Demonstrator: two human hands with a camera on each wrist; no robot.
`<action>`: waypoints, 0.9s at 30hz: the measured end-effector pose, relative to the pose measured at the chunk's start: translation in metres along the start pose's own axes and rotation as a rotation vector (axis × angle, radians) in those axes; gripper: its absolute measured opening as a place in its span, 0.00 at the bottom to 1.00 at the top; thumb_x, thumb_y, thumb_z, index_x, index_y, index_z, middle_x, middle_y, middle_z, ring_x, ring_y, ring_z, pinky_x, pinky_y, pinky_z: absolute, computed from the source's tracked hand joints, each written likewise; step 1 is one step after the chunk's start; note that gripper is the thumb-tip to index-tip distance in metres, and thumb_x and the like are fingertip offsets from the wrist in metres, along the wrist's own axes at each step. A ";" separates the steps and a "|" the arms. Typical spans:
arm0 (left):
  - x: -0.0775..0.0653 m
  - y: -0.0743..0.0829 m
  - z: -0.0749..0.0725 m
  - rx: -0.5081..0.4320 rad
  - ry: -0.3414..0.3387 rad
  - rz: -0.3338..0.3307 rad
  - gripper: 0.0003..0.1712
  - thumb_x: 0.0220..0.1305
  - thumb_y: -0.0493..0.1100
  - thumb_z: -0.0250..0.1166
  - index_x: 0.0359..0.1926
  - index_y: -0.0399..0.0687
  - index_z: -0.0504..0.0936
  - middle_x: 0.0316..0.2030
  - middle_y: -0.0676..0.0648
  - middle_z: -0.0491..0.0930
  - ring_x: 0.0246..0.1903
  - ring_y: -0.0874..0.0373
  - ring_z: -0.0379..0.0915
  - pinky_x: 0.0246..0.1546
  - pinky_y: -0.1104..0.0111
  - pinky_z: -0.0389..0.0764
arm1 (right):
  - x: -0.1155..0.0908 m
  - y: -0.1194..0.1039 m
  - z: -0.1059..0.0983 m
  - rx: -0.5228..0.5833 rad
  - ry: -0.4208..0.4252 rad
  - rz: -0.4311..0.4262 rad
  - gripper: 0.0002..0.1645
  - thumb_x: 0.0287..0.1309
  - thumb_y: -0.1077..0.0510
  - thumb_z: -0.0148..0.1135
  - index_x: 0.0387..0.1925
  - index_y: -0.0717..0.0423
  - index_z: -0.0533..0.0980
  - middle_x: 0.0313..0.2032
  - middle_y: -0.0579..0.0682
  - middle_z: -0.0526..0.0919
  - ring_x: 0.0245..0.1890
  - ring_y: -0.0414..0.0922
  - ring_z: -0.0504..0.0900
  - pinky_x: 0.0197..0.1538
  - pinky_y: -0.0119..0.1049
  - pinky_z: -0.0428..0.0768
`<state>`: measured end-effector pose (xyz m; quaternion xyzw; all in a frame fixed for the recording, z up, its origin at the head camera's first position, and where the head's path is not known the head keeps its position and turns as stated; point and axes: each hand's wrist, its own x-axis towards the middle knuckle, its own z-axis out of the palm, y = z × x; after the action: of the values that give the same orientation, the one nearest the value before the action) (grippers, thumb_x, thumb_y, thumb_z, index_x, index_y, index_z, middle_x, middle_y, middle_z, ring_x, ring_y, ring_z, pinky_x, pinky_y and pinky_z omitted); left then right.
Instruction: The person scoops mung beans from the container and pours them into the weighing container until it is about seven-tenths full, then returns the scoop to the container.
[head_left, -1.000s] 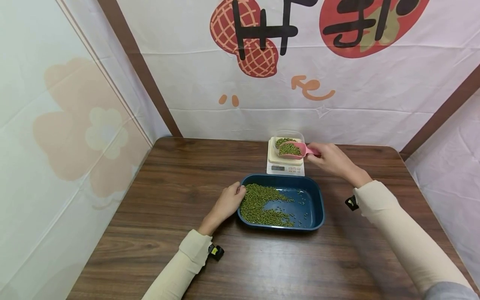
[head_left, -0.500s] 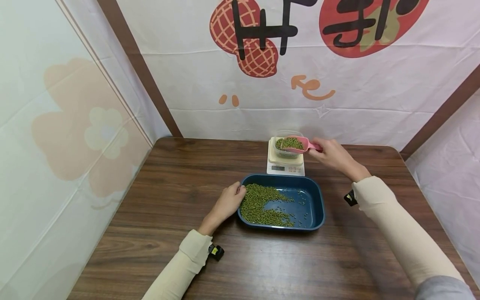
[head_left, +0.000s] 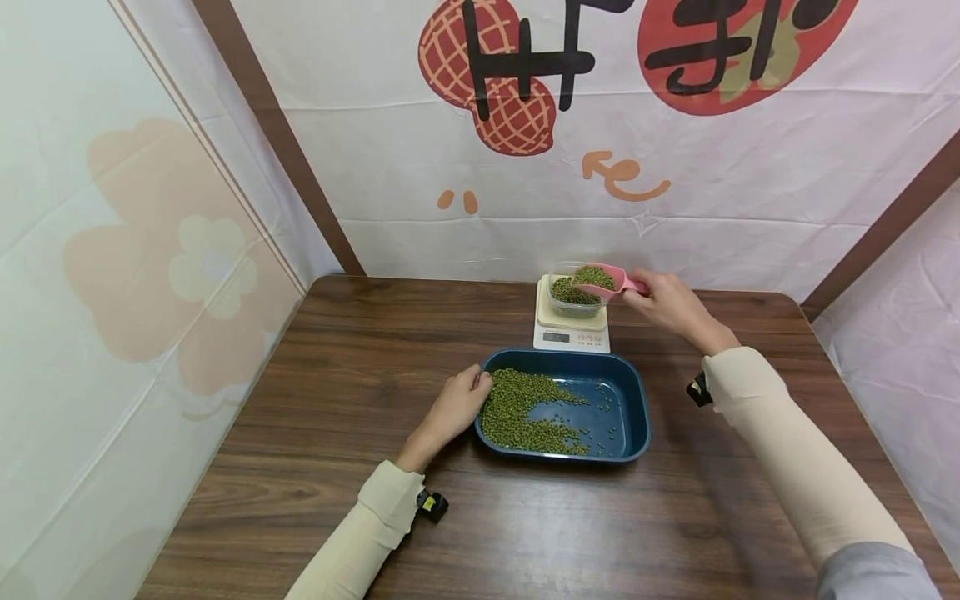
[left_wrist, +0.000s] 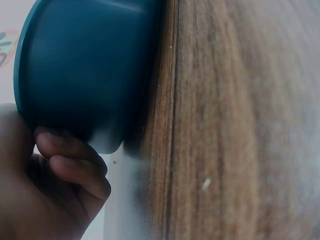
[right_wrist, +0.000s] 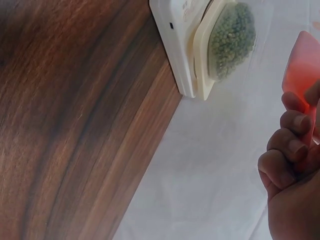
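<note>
My right hand grips the handle of a pink scoop that carries green beans, probably mung beans by their look. The scoop is above a clear plastic container, partly filled with the same beans. That container stands on a white kitchen scale; its side shows in the right wrist view, with the scoop apart from it. My left hand pinches the left rim of a blue rectangular tray. Beans lie heaped at the tray's left, with a few scattered at its right.
The brown wooden table carries the tray, with the scale behind it near the far edge. A printed white cloth hangs right behind that edge. Another pale cloth hangs along the left side.
My right hand has moved the scoop up and away toward the back right of the container, beans still in it. The left hand and the tray have stayed in place.
</note>
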<state>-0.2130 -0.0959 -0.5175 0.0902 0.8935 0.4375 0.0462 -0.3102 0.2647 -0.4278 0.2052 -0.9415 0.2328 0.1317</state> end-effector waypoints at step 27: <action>-0.002 0.003 -0.001 0.003 0.014 0.011 0.20 0.75 0.50 0.45 0.25 0.46 0.62 0.18 0.50 0.57 0.17 0.57 0.51 0.19 0.68 0.57 | 0.005 0.010 -0.012 -0.068 -0.050 0.041 0.11 0.64 0.52 0.56 0.31 0.55 0.73 0.17 0.50 0.64 0.17 0.45 0.62 0.21 0.38 0.59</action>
<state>-0.2114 -0.0955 -0.5149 0.0921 0.8939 0.4370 0.0377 -0.3169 0.2774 -0.4194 0.1870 -0.9558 0.1983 0.1103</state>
